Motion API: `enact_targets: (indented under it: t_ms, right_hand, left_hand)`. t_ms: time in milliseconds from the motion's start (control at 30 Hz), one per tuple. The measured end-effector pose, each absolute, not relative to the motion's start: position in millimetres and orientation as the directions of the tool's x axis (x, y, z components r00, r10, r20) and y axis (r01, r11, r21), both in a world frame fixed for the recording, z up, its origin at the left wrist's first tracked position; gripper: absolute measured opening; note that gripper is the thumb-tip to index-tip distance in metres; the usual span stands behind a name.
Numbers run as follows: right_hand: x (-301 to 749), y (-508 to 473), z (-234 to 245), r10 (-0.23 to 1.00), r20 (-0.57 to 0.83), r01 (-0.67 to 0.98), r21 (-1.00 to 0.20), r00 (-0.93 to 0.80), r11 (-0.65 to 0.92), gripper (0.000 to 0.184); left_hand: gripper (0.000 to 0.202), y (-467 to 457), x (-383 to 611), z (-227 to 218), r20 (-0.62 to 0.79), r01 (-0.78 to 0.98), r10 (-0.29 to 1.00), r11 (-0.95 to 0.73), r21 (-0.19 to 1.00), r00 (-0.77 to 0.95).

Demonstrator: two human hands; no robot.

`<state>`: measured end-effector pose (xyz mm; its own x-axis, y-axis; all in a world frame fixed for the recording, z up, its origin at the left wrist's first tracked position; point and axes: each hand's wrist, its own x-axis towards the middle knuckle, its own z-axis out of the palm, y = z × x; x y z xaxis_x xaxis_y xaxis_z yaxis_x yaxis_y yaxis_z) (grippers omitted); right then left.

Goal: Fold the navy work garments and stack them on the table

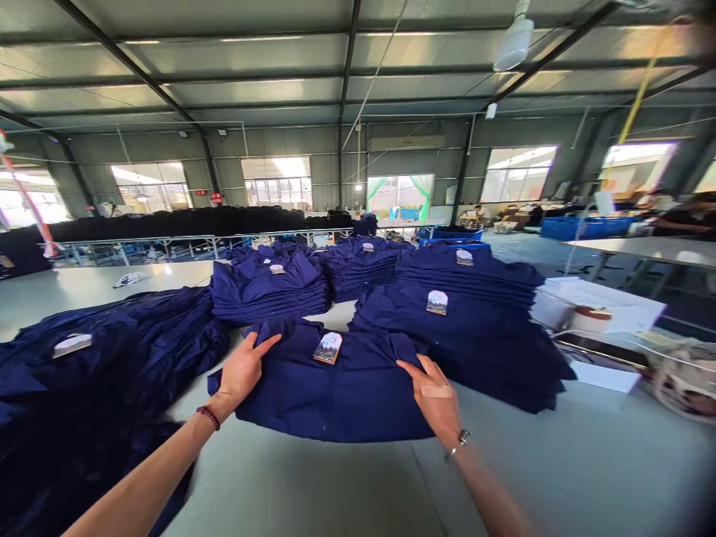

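A folded navy-blue garment (335, 403) with a printed hang tag (327, 347) is spread in front of me over the table. My left hand (246, 365) grips its left side, thumb and forefinger lying on top of the cloth. At the opposite side, my right hand (433, 391) pinches the cloth near the upper right corner; a plaster-like strip is on the back of this hand. The fingers under the fabric are hidden. Just behind and to the right stands a stack of similar tagged garments (481, 343), close against the held one.
Loose navy garments (106, 365) are heaped at the left. Further neat stacks (274, 287) stand behind. To the right are a white box (609, 298), a roll of brown tape (591, 319) and a dark phone-like device (601, 350). Blue bins (587, 226) and other tables lie beyond.
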<state>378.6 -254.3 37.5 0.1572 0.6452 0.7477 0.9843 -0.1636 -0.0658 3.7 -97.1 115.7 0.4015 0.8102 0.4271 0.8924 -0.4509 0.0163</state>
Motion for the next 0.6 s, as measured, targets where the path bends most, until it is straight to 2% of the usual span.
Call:
enact_targets:
  t_ms: [267,433,600]
  right_hand:
    - [470.1,-281.8,106.6,0.532,0.83,0.919,0.064,0.168,-0.39,0.047]
    - [542.1,-290.4,145.3,0.532,0.817,0.832,0.123,0.225,-0.54,0.046]
    - [592.6,-298.0,174.6,0.515,0.786,0.682,0.169,0.343,-0.712,0.046]
  left_hand:
    - [0.067,-73.1,117.0,174.2,0.573,0.802,0.651,-0.596,-0.021,0.499]
    - [0.064,-48.9,209.4,202.6,0.577,0.728,0.568,-0.682,-0.069,0.587]
    - [0.064,-21.6,292.2,210.8,0.582,0.652,0.478,-0.748,-0.123,0.658]
